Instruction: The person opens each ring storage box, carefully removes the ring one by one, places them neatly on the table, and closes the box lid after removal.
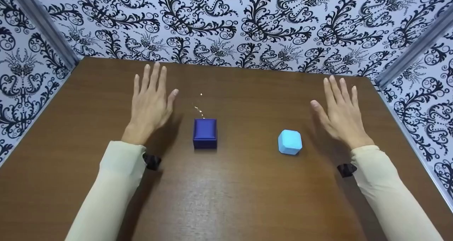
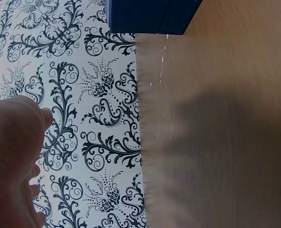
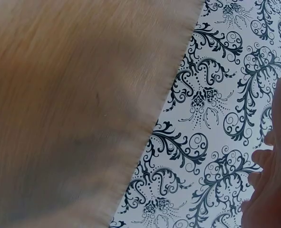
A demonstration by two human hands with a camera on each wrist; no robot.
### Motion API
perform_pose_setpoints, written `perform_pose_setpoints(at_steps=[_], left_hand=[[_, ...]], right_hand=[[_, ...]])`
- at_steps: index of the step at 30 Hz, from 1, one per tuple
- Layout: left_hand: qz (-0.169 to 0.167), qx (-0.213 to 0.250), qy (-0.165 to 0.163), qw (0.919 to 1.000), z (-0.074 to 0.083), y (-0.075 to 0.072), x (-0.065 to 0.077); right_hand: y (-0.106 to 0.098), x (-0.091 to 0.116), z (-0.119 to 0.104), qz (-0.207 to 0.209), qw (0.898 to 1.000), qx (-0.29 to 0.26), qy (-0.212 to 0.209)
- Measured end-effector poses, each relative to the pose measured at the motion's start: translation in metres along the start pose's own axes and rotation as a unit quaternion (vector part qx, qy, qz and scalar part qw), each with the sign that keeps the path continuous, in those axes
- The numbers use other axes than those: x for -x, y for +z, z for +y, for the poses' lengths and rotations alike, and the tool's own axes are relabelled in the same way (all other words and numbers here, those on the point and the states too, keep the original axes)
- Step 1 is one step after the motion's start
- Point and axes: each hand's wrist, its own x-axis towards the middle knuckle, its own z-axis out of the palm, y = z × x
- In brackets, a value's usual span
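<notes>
A dark blue, square jewelry box [image 1: 205, 133] with a closed lid stands near the middle of the table. Behind it lies a thin line of small shiny specks [image 1: 200, 110], like a fine chain, too small to tell. To the right is a light blue box [image 1: 290, 142] with rounded edges. My left hand [image 1: 150, 101] hovers left of the dark box, its fingers straight and holding nothing. Right of the light blue box, my right hand [image 1: 341, 113] is held out flat with nothing in it. The left wrist view also catches part of the dark box [image 2: 140, 16].
The brown wooden table [image 1: 240, 198] meets patterned black-and-white walls [image 1: 226, 28] at the back and on both sides. Grey corner strips [image 1: 417, 50] run up at the rear corners. A dark band with a small device [image 1: 152, 161] sits on each wrist.
</notes>
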Motion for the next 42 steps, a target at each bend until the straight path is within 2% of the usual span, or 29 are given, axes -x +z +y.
perform_pose_setpoints(at_steps=[14, 23, 28, 32, 38, 42], left_hand=[[0.012, 0.026, 0.004, 0.9996, -0.002, 0.002, 0.008], [0.019, 0.055, 0.009, 0.9983, 0.001, 0.007, 0.015], [0.012, 0.095, 0.006, 0.9953, 0.003, 0.008, 0.018], [-0.018, 0.159, -0.016, 0.9869, 0.004, 0.009, 0.021], [-0.066, 0.247, -0.035, 0.9661, 0.003, 0.012, 0.029], [-0.093, 0.287, -0.04, 0.9525, 0.002, 0.016, 0.038]], right_hand=[[0.0, 0.009, -0.002, -0.016, 1.0, -0.013, -0.006], [0.002, 0.012, -0.005, 0.012, 0.999, -0.037, -0.016], [0.0, 0.015, -0.011, 0.013, 0.998, -0.054, -0.002], [-0.002, 0.018, -0.017, 0.009, 0.997, -0.075, 0.006], [-0.004, 0.023, -0.026, 0.007, 0.992, -0.125, 0.011], [-0.005, 0.028, -0.033, 0.008, 0.989, -0.149, -0.001]])
